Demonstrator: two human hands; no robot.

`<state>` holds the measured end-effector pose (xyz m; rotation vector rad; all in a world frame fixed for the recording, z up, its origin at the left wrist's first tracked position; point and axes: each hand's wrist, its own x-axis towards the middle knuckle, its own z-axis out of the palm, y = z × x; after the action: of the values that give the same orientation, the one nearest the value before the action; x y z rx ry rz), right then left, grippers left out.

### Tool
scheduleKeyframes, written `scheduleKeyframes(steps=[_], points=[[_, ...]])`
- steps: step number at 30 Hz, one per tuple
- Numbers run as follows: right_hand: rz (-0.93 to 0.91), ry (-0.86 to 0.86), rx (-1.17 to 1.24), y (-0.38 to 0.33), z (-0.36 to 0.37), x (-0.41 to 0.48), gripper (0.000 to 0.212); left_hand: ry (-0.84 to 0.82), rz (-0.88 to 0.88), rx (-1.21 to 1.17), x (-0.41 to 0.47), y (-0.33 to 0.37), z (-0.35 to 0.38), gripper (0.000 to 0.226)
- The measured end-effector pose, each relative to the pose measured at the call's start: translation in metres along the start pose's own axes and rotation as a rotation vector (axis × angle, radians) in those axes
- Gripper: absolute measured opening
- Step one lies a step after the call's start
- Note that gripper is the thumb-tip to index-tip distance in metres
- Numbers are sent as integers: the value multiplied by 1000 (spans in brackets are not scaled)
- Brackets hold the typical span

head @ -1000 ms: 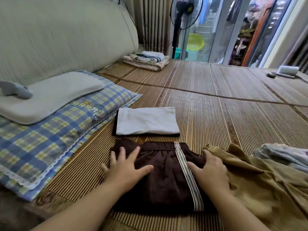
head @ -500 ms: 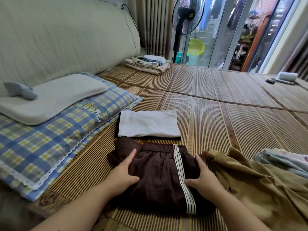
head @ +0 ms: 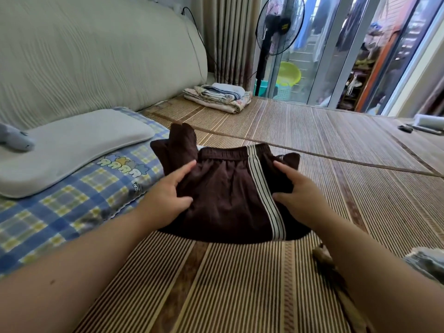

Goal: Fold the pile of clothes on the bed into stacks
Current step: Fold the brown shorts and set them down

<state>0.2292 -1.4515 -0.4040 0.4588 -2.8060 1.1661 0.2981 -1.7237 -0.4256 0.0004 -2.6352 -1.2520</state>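
Both ends of the folded brown shorts (head: 225,198) are pinched, left hand (head: 168,195) and right hand (head: 298,191) equally near, waistband (head: 223,153) lying crosswise, farthest away.

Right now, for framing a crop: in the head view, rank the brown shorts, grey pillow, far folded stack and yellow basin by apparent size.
1-2. brown shorts and grey pillow: about alike; the shorts are nearer the camera, so unranked.
3. folded stack.
4. yellow basin, smallest, partly hidden.
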Motion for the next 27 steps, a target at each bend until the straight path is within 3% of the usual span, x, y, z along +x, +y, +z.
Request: scheduleKeyframes(steps=[4,9,11,13,18,21,23,27], points=[[34,11,-86,6,27,60,74,24,-85,73,56,-22,7,78],[221,-154,-201,46,75,102,71,1,-400,372,94,-65,43,63],[236,-196,-281,56,86,112,65,24,-308,584,102,-68,55,61],[189,-211,-414,60,94,117,71,-56,-222,676,109,-73,66,72],[286,-339,-565,76,111,116,102,-252,-362,728,110,-87,90,89],[327,-267,-503,75,107,108,105,-266,-402,638,106,-77,89,89],[251,-173,-516,69,99,96,102,-244,-389,564,96,-65,87,87],[91,-56,-522,49,61,43,89,-196,-183,524,52,-21,91,80]])
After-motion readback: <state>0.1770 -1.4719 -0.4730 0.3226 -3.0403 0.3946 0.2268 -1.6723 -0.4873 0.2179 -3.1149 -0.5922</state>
